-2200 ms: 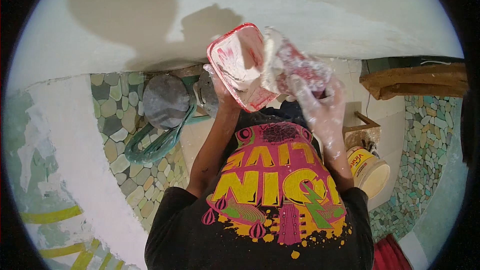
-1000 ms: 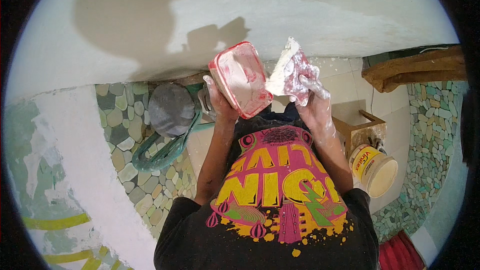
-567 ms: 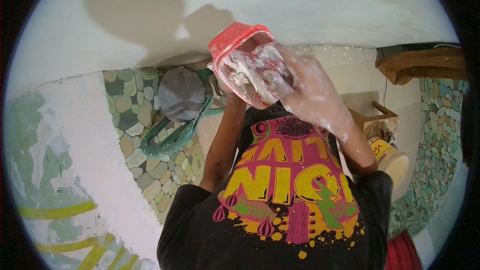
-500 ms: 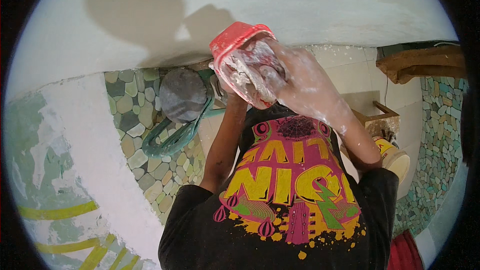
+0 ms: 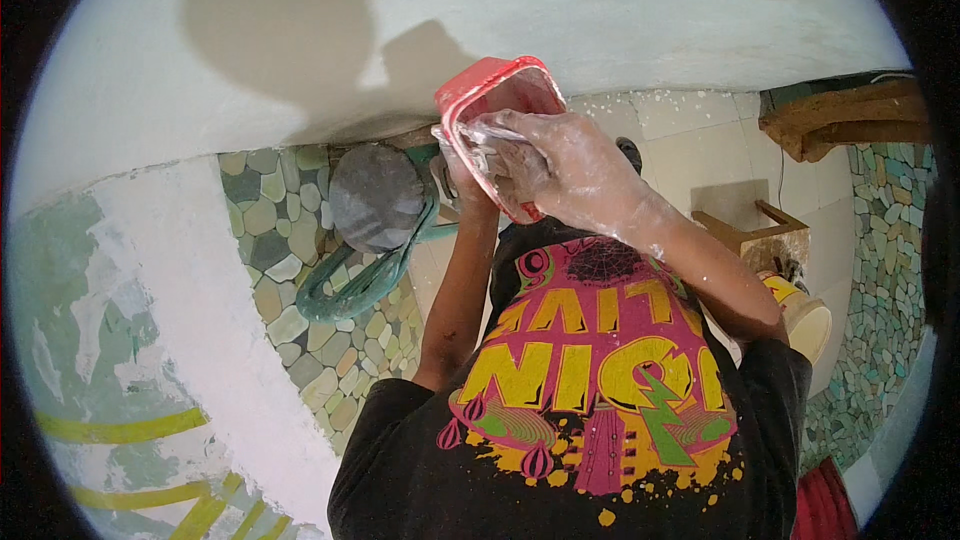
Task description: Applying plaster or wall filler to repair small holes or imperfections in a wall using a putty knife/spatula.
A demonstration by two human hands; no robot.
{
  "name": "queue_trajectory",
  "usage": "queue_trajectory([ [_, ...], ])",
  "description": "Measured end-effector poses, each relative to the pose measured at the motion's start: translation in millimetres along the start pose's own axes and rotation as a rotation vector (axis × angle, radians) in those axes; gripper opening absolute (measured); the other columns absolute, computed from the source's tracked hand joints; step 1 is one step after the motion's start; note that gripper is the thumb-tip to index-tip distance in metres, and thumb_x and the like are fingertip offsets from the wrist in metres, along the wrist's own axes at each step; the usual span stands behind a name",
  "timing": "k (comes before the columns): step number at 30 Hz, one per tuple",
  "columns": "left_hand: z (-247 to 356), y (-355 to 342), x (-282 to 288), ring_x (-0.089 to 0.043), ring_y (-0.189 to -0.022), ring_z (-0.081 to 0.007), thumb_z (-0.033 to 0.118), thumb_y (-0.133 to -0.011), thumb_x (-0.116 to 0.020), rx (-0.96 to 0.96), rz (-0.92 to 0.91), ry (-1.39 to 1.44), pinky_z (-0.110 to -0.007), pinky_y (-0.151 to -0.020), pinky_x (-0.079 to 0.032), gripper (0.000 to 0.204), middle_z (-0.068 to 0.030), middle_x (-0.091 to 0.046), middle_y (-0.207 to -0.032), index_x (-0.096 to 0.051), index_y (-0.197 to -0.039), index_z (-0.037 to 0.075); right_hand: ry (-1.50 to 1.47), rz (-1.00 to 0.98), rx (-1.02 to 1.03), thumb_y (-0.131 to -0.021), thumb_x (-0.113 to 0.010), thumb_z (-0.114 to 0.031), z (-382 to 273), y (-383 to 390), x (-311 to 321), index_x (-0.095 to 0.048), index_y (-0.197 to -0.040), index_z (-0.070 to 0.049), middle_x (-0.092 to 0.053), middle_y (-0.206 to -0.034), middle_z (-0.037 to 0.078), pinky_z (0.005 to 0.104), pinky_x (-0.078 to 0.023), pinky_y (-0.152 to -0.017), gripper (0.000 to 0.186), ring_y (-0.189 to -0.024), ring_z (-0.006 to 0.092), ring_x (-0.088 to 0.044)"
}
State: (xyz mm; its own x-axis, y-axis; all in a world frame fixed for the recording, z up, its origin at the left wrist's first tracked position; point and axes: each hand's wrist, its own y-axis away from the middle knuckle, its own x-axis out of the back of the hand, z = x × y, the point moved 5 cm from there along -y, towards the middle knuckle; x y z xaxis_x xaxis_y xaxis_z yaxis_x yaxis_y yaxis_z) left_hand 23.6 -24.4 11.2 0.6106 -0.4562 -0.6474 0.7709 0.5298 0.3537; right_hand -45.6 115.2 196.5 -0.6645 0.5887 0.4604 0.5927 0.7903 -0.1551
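In front of my chest, close to the wall, a red plastic tub (image 5: 476,83) is tilted with its mouth toward me. My left hand (image 5: 462,172) grips it from the left and underneath, its fingers partly hidden behind the tub. My right hand (image 5: 585,172), smeared with white, reaches into the mouth from the right. Its fingers are bent around whitish paste (image 5: 490,138) near the tub's left rim. More white paste coats the rim and the inside wall.
A pale wall (image 5: 600,10) rises just beyond the tub. On the pebbled floor at left stand a grey round-topped object (image 5: 377,198) and a coiled green hose (image 5: 350,292). To the right are a wooden stool (image 5: 770,240), a yellow-and-white bucket (image 5: 806,328) and a brown wooden piece (image 5: 840,118).
My right hand has shifted left and down inside the tub, baring more of its inner wall. The clump of paste seen at the mouth is now mostly behind the fingers.
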Motion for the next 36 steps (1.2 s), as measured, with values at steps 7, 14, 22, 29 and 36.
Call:
queue_trajectory([
  [7, 11, 17, -38, -0.052, -0.129, -0.0318, 0.065, -0.103, -0.03, -0.096, -0.41, -0.154, -0.049, -0.111, -0.041, 0.076, -0.0169, -0.051, -0.144, -0.042, -0.147, 0.003, -0.242, -0.069, -0.141, -0.079, -0.057, 0.002, 36, 11, -2, -0.067, -0.116, 0.001, -0.069, -0.106, 0.025, 0.0444, -0.052, -0.095, 0.039, -0.106, 0.0415, -0.064],
  [14, 12, 13, -43, -0.051, -0.132, -0.0316, 0.063, -0.103, -0.034, 0.028, -0.453, -0.054, -0.048, -0.112, -0.042, 0.073, -0.0155, -0.049, -0.147, -0.04, -0.15, 0.006, -0.538, -0.182, -0.618, -0.083, -0.066, -0.001, 52, 21, 9, -0.054, -0.134, 0.003, -0.067, -0.11, 0.012, 0.0313, -0.057, -0.073, 0.052, -0.085, 0.0169, -0.067],
  [22, 2, 8, -36, -0.054, -0.129, -0.0336, 0.053, -0.107, -0.029, 0.149, -0.22, -0.162, -0.048, -0.109, -0.046, 0.066, -0.0198, -0.05, -0.145, -0.04, -0.148, 0.002, -0.969, -0.116, -0.525, -0.082, -0.07, 0.002, 115, 46, -7, -0.057, -0.129, 0.006, -0.069, -0.102, 0.008, 0.0293, -0.058, -0.071, 0.049, -0.086, 0.0138, -0.067],
  [29, -1, -2, -38, -0.064, -0.116, -0.0294, 0.057, -0.106, -0.031, 0.129, -0.372, -0.042, -0.044, -0.1, -0.053, 0.067, -0.016, -0.06, -0.136, -0.047, -0.145, 0.005, -1.427, 0.006, -0.356, -0.088, -0.069, -0.004, 151, 65, -15, -0.052, -0.137, 0.003, -0.066, -0.122, 0.014, 0.0337, -0.057, -0.092, 0.052, -0.107, 0.0204, -0.067],
  [36, 9, -12, -47, -0.053, -0.13, -0.0334, 0.057, -0.105, -0.033, -0.028, -0.271, 0.0, -0.048, -0.11, -0.043, 0.069, -0.0167, -0.051, -0.144, -0.039, -0.149, 0.004, -1.379, 0.264, -0.313, -0.086, -0.066, 0.002, 110, 56, 26, -0.056, -0.132, 0.005, -0.068, -0.119, 0.014, 0.0335, -0.059, -0.087, 0.046, -0.102, 0.0195, -0.07],
])
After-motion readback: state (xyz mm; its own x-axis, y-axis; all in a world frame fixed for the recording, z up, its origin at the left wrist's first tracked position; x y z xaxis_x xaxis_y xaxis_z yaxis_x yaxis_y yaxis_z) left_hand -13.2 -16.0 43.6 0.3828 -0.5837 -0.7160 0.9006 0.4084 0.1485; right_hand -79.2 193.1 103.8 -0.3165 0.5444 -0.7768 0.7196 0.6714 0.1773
